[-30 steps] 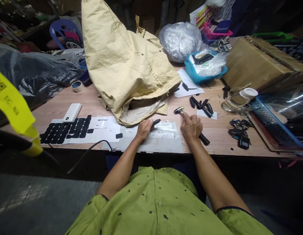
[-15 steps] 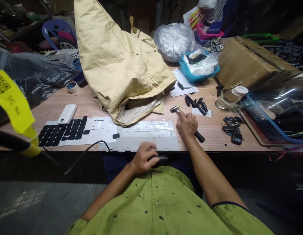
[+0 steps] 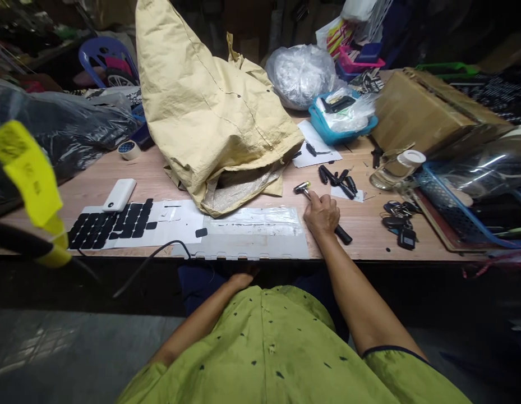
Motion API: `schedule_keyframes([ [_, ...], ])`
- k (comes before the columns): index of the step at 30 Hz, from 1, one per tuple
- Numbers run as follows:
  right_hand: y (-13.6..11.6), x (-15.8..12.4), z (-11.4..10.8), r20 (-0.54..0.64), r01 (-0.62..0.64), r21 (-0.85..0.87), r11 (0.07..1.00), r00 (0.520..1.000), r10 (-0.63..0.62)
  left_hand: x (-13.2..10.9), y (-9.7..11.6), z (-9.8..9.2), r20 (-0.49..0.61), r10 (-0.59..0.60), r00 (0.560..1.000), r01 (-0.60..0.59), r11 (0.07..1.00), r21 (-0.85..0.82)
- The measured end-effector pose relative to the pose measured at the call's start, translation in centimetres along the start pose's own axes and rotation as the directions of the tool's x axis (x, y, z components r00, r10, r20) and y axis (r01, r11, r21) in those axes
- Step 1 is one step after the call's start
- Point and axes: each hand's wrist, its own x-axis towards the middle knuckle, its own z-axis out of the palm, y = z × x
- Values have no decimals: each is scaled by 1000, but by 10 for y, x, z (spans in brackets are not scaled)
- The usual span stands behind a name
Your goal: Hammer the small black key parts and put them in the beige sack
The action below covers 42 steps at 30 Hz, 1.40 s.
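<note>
My right hand [image 3: 322,213] is closed over the handle of a small hammer [image 3: 343,234] lying on the table. The hammer's head, with a yellow tip, sticks out beyond the fingers. My left hand [image 3: 242,279] is low in front of my body, at the table's front edge. Its fingers go into shadow under that edge, so whatever they hold is hidden. Between the hands lies a grey board [image 3: 260,247] with clear film over it. Several black handle-like pieces [image 3: 338,179] are beyond my right hand, partly on white paper.
A large tan sack [image 3: 218,118] stands in the middle. On the left are a white power bank [image 3: 119,195], black stickers on a sheet [image 3: 176,224] and a tape roll [image 3: 128,150]. Keys [image 3: 401,224], a jar [image 3: 397,170], a blue basket [image 3: 457,196] and a carton [image 3: 420,109] occupy the right.
My left hand, blurred and above the table's front edge with something dark at its fingers before, has dropped below the edge. My right hand stays on the hammer.
</note>
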Motion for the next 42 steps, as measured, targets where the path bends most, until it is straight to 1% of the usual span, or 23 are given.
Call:
schedule_keyframes([
  [2,0,0,0,-11,4,-13,1000,1000,-5,-7,5,1,50,-42,998,39,997,62],
  [3,0,-1,0,-9,3,-21,1000,1000,-3,-13,8,0,83,-16,996,8,996,90],
  [5,1,-1,0,0,1,-34,999,1000,-1,-28,17,-8,175,149,973,-170,979,114],
  [6,2,-1,0,6,2,-37,999,1000,-2,-36,24,-14,226,248,942,-278,955,108],
  [8,2,-2,-1,13,12,-34,999,1000,-11,-49,40,-34,301,426,853,-459,887,45],
  [10,2,-2,-2,14,14,-30,999,1000,-14,-55,59,-61,275,559,782,-560,824,-84],
  [11,2,-2,-2,15,11,-30,999,1000,-10,-53,69,-77,216,599,771,-578,801,-157],
  [12,1,-2,-3,17,5,-30,1000,1000,-5,-48,78,-93,121,612,781,-582,785,-210],
  [13,1,-1,-4,22,1,-31,1000,1000,0,-40,86,-110,-20,591,806,-580,783,-225],
  [14,0,-1,-5,28,-3,-32,999,1000,4,-30,93,-126,-200,530,824,-564,800,-204],
  [15,-1,-1,-6,36,-6,-33,999,999,7,-19,99,-142,-381,432,818,-518,841,-157],
  [16,-2,-1,-7,42,-6,-34,999,999,8,-6,102,-156,-542,307,782,-429,896,-112],
  [17,-3,-1,-8,49,-7,-34,999,999,8,5,104,-168,-663,184,726,-316,945,-84],
  [18,-3,-1,-9,56,-7,-35,999,998,9,16,105,-178,-739,76,670,-195,978,-76],
  [20,-4,-2,-10,73,-4,-40,999,997,6,32,102,-192,-816,-85,572,17,996,-93],
  [22,-4,-3,-11,86,-1,-51,999,996,5,42,97,-199,-843,-170,510,148,983,-108],
  [24,-5,-4,-12,90,0,-66,998,996,6,47,92,-203,-861,-197,469,213,971,-106],
  [26,-6,-5,-12,86,-2,-75,997,996,8,51,88,-206,-872,-195,448,237,967,-95],
  [29,-6,-6,-11,74,-6,-73,997,997,11,55,83,-209,-878,-181,443,227,970,-85],
  [33,-6,-6,-10,69,-4,-65,998,998,9,57,77,-207,-875,-133,465,160,985,-65],
  [38,-5,-5,-8,61,-1,-76,997,998,5,49,69,-205,-894,-113,434,56,994,-98],
  [40,-5,-5,-7,57,1,-73,997,998,3,41,68,-201,-895,-56,443,-36,996,-81],
  [42,-4,-5,-7,63,4,-68,998,998,0,32,69,-191,-879,51,475,-191,981,-46],
])
